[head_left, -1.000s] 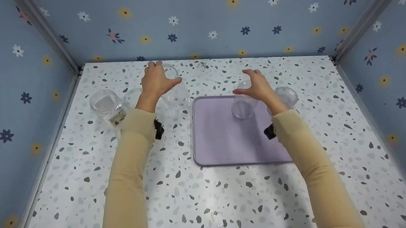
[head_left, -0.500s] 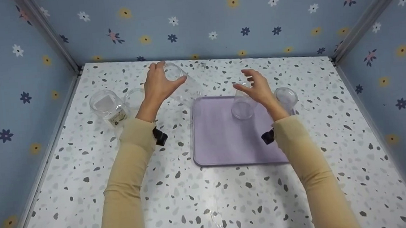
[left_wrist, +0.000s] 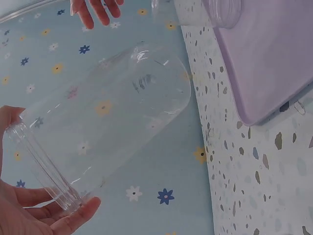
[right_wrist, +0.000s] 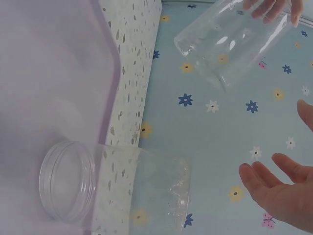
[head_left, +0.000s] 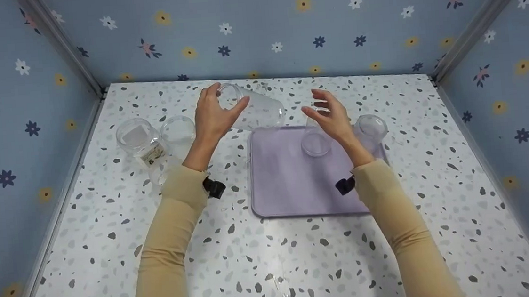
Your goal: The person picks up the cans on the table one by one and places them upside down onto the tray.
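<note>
My left hand [head_left: 212, 119] grips a clear plastic jar [head_left: 261, 111] around its ringed neck. The jar is raised and tilted, its base pointing right toward the tray's back left corner. In the left wrist view, the fingers [left_wrist: 73, 220] and thumb curl at the rim of this see-through jar. My right hand [head_left: 334, 117] is held up with its fingers apart and nothing between them. Below it, another clear jar [head_left: 316, 145] stands on the lilac tray [head_left: 286, 184], ringed end down in the right wrist view. The right hand partly hides it in the head view.
A third clear jar [head_left: 371, 128] stands at the tray's right side, partly behind the right wrist. On the left are a clear jar [head_left: 137, 134] with a printed label and another clear container [head_left: 178, 132]. Flower-patterned walls enclose the speckled table [head_left: 255, 272].
My left hand has lifted the jar and swung its base to the right, toward the tray. The right hand has drawn slightly away from the jar on the tray, which stays put.
</note>
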{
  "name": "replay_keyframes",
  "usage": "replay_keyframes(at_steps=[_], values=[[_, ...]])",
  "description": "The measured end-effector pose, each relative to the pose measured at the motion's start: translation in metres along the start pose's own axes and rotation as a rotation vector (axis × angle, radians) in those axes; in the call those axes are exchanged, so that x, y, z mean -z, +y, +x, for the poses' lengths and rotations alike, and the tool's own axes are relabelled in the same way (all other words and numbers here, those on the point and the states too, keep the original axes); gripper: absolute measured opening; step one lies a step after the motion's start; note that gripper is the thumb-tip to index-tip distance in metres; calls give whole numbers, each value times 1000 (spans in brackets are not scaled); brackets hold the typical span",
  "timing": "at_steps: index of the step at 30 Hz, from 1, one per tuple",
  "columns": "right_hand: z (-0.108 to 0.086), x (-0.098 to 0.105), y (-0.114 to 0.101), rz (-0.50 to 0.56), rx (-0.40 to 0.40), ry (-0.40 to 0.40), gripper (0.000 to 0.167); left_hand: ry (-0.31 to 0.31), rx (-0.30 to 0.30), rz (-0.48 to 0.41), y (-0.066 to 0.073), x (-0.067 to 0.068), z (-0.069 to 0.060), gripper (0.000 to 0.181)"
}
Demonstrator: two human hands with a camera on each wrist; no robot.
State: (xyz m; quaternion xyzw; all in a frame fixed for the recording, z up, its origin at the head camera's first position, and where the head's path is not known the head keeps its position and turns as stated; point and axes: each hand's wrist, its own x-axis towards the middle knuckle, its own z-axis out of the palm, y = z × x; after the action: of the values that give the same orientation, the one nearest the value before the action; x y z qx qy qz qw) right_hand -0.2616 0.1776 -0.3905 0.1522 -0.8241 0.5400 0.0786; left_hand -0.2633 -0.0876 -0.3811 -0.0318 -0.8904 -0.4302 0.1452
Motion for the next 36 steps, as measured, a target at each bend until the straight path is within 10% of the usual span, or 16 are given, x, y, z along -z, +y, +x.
replay_keyframes(at_steps=[26, 36], values=[[-22, -13, -16, 258, 44, -104, 64, 108, -165, -404, -18, -18, -26, 58], [-23, -12, 10, 338, 32, -125, 69, 108, -211, -511, -27, -29, -35, 66]])
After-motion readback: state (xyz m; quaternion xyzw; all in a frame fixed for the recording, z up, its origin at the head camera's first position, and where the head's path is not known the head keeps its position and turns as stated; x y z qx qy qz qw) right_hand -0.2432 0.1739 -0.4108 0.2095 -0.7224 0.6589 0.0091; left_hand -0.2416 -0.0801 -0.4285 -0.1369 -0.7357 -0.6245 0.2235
